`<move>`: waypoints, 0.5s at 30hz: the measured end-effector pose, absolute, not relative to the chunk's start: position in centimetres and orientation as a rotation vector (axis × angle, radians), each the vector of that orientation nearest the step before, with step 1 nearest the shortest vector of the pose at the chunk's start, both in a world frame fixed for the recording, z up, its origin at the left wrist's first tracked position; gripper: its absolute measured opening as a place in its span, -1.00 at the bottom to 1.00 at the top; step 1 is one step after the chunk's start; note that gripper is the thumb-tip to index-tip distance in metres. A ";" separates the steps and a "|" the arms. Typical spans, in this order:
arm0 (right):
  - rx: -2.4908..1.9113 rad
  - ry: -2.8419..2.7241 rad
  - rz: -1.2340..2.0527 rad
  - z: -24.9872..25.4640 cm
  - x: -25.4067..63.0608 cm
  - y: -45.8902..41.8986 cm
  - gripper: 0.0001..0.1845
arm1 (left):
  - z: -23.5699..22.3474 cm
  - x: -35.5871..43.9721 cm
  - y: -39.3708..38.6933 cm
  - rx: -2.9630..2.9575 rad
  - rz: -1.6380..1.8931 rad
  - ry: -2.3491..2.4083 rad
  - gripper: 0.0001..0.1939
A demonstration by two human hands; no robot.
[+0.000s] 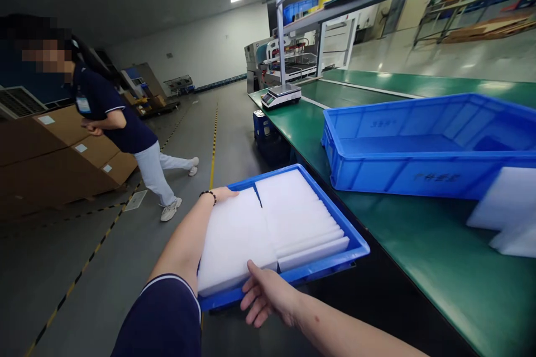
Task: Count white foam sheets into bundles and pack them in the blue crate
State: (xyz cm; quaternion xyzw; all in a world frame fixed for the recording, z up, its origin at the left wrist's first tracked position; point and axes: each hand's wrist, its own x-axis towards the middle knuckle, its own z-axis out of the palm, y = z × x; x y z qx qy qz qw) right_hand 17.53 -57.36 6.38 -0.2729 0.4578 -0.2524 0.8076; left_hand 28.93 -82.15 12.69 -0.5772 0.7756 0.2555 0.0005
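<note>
A shallow blue plastic crate [360, 242] is packed with two side-by-side stacks of white foam sheets [288, 195]. It sits low beside the green table's edge, slightly tilted in view; what bears its weight underneath is hidden. My left hand [226, 194], wearing a beaded bracelet, grips the crate at its far left corner, its arm running along the left side. Most of that hand's fingers are out of sight behind the foam and rim. My right hand [268, 293] is at the near rim, open, fingers apart, with the thumb up by the foam's front edge.
A large blue bin [397, 173] stands on the green table [402, 251], with loose white sheets [508, 201] in front. A weighing scale [281, 96] is at the table's far corner. On the left, a person [121, 117] walks past stacked cardboard boxes [62, 162]. A shelf frame overhangs the table.
</note>
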 end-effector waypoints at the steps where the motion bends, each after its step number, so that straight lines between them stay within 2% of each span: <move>1: -0.626 1.006 -0.518 6.5 17.2 -57.3 -0.39 | 12.1 29.0 -82.0 -1.790 0.744 2.471 -0.68; 6: -0.853 1.145 -0.568 6.7 13.9 -56.3 -0.58 | 9.3 31.7 -78.0 -1.794 0.454 2.619 -0.45; 10: -0.939 1.186 -0.653 6.4 11.9 -55.6 -0.59 | 6.4 33.7 -73.8 -1.768 0.355 2.580 -0.29; 15: -1.115 1.125 -0.687 7.3 11.6 -54.3 -0.60 | 4.2 33.3 -74.2 -1.865 0.232 2.486 -0.28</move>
